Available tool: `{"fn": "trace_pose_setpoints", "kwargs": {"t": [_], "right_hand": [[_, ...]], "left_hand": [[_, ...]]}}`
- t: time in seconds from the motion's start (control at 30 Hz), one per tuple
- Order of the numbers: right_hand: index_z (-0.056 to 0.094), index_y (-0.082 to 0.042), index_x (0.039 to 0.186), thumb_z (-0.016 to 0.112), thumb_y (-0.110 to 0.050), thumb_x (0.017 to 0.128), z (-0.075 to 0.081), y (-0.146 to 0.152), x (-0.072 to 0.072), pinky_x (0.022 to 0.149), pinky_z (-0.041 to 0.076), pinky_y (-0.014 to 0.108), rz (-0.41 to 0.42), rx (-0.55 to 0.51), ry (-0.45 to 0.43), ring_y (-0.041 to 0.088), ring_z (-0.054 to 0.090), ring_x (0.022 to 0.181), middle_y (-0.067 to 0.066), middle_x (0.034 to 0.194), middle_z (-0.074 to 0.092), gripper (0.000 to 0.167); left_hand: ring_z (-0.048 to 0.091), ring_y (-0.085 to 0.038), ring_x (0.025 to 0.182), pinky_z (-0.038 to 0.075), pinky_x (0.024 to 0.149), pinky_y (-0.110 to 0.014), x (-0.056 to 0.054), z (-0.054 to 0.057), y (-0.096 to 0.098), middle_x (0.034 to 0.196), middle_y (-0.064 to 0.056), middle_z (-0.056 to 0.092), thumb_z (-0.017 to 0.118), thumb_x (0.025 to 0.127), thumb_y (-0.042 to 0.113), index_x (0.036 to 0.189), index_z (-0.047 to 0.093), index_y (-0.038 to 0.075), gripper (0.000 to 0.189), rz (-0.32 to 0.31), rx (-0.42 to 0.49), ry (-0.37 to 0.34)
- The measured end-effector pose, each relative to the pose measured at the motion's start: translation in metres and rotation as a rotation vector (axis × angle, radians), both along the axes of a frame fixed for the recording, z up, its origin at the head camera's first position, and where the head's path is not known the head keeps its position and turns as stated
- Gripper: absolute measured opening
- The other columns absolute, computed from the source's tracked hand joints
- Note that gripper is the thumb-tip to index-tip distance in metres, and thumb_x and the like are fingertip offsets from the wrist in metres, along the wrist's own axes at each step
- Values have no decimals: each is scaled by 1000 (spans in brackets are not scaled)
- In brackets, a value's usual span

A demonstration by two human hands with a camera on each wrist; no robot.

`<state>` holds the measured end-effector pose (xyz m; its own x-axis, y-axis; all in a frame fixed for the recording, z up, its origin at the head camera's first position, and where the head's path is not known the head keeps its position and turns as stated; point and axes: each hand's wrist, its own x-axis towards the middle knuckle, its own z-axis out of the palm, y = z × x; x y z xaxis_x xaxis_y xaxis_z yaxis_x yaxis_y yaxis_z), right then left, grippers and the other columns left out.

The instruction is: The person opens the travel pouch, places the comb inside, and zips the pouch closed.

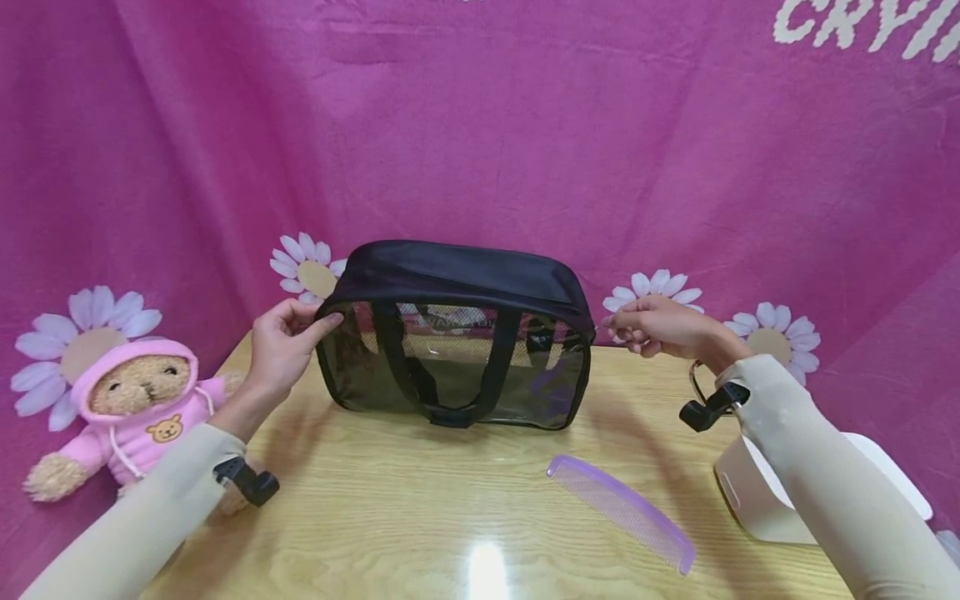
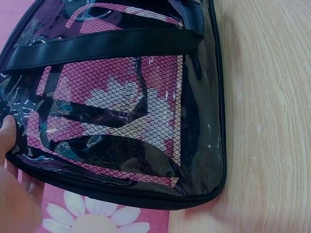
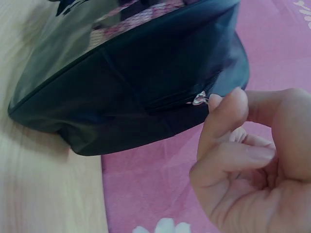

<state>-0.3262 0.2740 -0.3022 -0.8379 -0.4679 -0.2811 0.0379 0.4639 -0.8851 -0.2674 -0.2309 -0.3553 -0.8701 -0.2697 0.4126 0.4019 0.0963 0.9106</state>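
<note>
A clear toiletry bag (image 1: 465,279) with black trim and black carrying straps stands upright on the wooden table. At its upper left corner, my left hand (image 1: 279,346) grips the black edge, thumb on the front. My right hand (image 1: 663,327) is at the opposite end of the bag. In the right wrist view, its thumb and index finger pinch a small silver zipper pull (image 3: 199,98) on the black end panel, with the other fingers curled in. Through the bag's clear front, a mesh panel (image 2: 121,82) shows in the left wrist view.
A purple comb (image 1: 622,510) lies in front of the bag, to the right. Under my right forearm stands a white container (image 1: 757,500). To the left sits a teddy bear (image 1: 142,417) in a pink hoodie. A pink flowered cloth (image 1: 480,117) hangs behind the table.
</note>
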Motion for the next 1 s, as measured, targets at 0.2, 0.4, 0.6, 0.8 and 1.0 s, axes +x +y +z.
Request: {"fn": "trace_pose_setpoints", "kwargs": {"t": [0.2, 0.4, 0.6, 0.8, 1.0], "right_hand": [[63, -11, 85, 48, -19, 107, 14, -6, 0, 51, 31, 17, 0, -11, 1, 5, 47, 59, -8, 67, 45, 27], [66, -10, 89, 48, -19, 108, 26, -16, -2, 52, 34, 17, 21, -38, -2, 3, 42, 58, -7, 68, 46, 29], [65, -5, 94, 44, -17, 109, 38, -27, -3, 54, 24, 24, 52, -42, -1, 5, 32, 56, -7, 67, 37, 29], [63, -1, 95, 46, -16, 108, 47, -44, -5, 54, 21, 24, 71, -38, 2, 6, 29, 52, -6, 62, 33, 27], [65, -4, 94, 51, -18, 106, 55, -60, -6, 51, 27, 23, 37, -4, 28, 6, 28, 49, -8, 56, 31, 23]], "left_hand": [[63, 4, 71, 52, 65, -10, 2, -1, -1, 76, 17, 70, 80, 85, -2, 86, 72, 11, 15, 14, -22, -14], [64, 3, 71, 53, 66, -11, 1, 0, 0, 76, 16, 70, 79, 85, -3, 85, 72, 13, 18, 0, 4, 1], [64, 3, 70, 54, 67, -11, 1, 0, 2, 76, 15, 70, 79, 85, -5, 84, 72, 14, 20, 0, 16, 18], [63, 2, 69, 52, 64, -11, 0, -1, 2, 76, 16, 69, 80, 85, -3, 86, 73, 9, 13, 19, -8, 3], [62, 3, 69, 53, 65, -11, 0, -1, 3, 77, 16, 69, 79, 85, -3, 86, 72, 9, 14, 22, -5, 10]]}}
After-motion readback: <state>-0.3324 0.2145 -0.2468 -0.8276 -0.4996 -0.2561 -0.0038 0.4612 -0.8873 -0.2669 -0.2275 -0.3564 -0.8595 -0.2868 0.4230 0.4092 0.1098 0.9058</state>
